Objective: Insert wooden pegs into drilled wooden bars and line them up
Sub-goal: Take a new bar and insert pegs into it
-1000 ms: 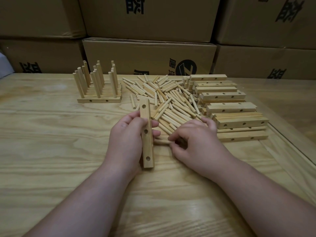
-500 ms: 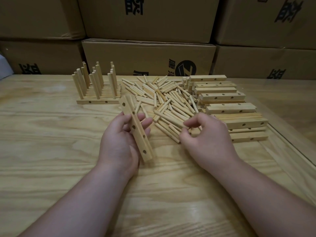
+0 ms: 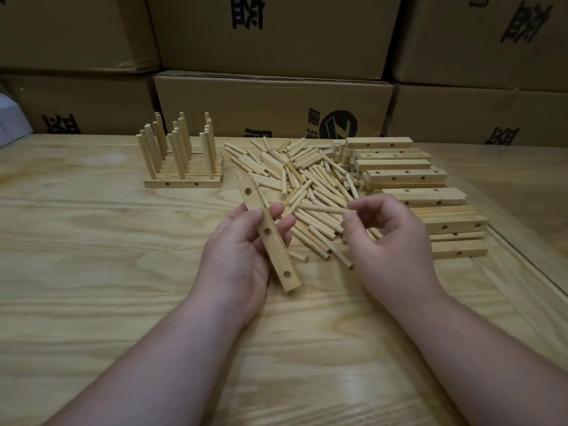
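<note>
My left hand (image 3: 238, 256) holds a drilled wooden bar (image 3: 270, 238) with three holes, tilted so its far end leans left above the table. My right hand (image 3: 390, 244) pinches a single wooden peg (image 3: 322, 209) between thumb and forefinger; the peg lies nearly level and points left toward the bar. A heap of loose pegs (image 3: 301, 179) spreads behind both hands. Several bars with upright pegs (image 3: 181, 158) stand lined up at the back left. A stack of empty drilled bars (image 3: 408, 186) lies at the right.
The wooden table (image 3: 92, 272) runs to a glass-covered edge strip (image 3: 522, 272) on the right. Cardboard boxes (image 3: 270, 106) form a wall right behind the work. A white object (image 3: 10, 121) shows at the far left edge.
My right hand has lifted out of the heap with one peg pinched in it. My left hand raised the bar and tilted its far end to the left.
</note>
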A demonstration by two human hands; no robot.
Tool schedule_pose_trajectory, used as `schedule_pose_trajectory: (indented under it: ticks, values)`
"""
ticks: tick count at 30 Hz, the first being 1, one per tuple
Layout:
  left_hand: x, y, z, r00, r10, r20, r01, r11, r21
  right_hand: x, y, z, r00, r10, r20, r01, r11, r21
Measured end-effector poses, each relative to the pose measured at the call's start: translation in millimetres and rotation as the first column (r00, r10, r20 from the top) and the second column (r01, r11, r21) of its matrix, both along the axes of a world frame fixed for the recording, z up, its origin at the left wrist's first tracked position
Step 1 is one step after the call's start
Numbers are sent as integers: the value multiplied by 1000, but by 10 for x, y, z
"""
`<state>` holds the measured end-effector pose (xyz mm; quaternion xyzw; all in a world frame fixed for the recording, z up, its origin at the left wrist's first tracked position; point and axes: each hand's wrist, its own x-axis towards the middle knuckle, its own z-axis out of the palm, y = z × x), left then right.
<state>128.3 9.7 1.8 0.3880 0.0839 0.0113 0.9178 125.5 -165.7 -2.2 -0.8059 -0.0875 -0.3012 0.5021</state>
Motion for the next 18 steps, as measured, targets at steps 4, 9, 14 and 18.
schedule_pose_trajectory:
  ticks: [4, 9, 14, 18]
  values:
    - [-8, -29, -20, 999, -23, 31, 20, 996, 92, 6, -20, -1, 994, 3, 108, -10, 998, 63]
    - [-68, -38, 1, 993, -70, 99, 50, 981, 190, 9, -17, 15, 978, 15, 206, -17, 1000, 6]
    - [-73, 14, -19, 963, -246, 110, 226, 960, 167, -8, 22, 17, 968, 107, 228, -108, 994, -8]
    - [-92, 35, -4, 927, -352, 128, 334, 932, 143, -2, 19, 24, 942, 91, 324, -85, 996, -34]
